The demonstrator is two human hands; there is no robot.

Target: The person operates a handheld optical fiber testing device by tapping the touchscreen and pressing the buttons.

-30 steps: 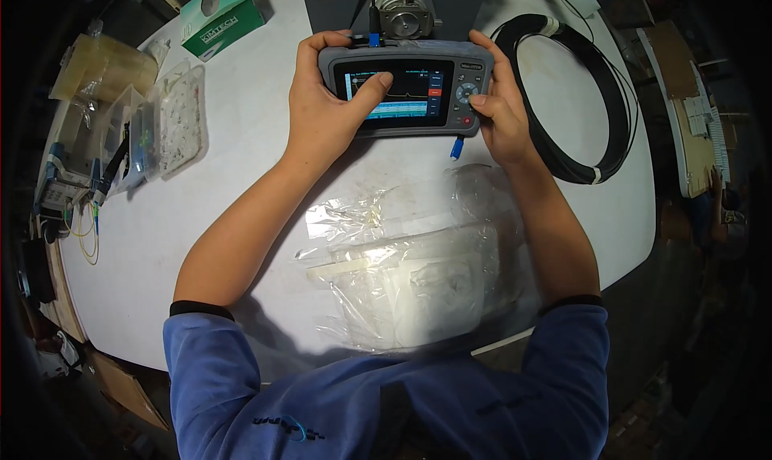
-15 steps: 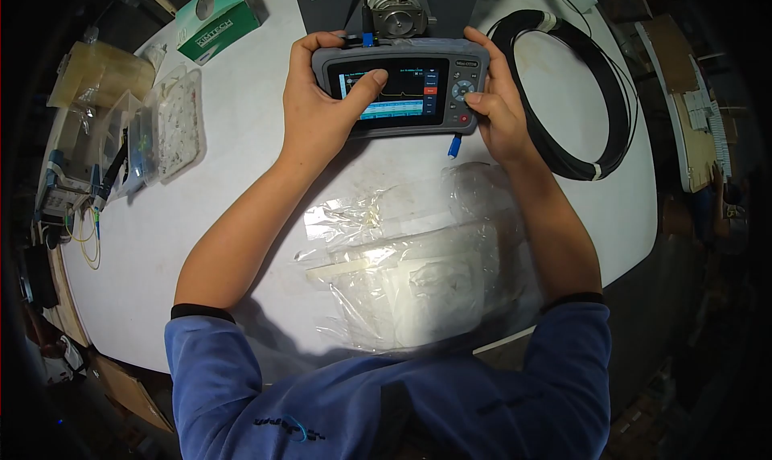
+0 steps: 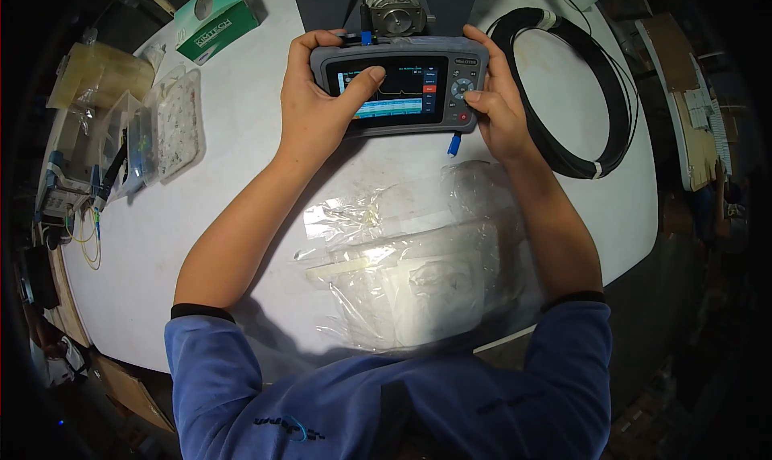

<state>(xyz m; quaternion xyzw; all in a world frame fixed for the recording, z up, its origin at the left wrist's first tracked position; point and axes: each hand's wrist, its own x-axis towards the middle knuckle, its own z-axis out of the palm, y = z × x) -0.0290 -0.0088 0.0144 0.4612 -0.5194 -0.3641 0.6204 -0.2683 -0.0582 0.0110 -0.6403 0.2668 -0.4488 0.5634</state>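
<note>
A grey handheld Mini-OTDR tester (image 3: 394, 122) is gripped at both ends, its lit screen (image 3: 402, 90) facing up and showing a trace. On the left end, my left hand (image 3: 318, 98) wraps the case, with the thumb lying over the screen. My right hand (image 3: 500, 110) holds the other end, its thumb at the round button pad (image 3: 462, 88). A blue connector (image 3: 367, 39) sits at the tester's top edge, and another blue connector piece (image 3: 454, 145) hangs below its lower edge. Fingers behind the case are hidden.
Clear plastic bags (image 3: 426, 275) lie in front of my body. To the right is a coil of black cable (image 3: 615, 98). Behind the tester stands a dark ETN 3000 machine (image 3: 334, 2). A green Kimtech box (image 3: 215, 26) and a clear plastic tray (image 3: 181, 122) are at left.
</note>
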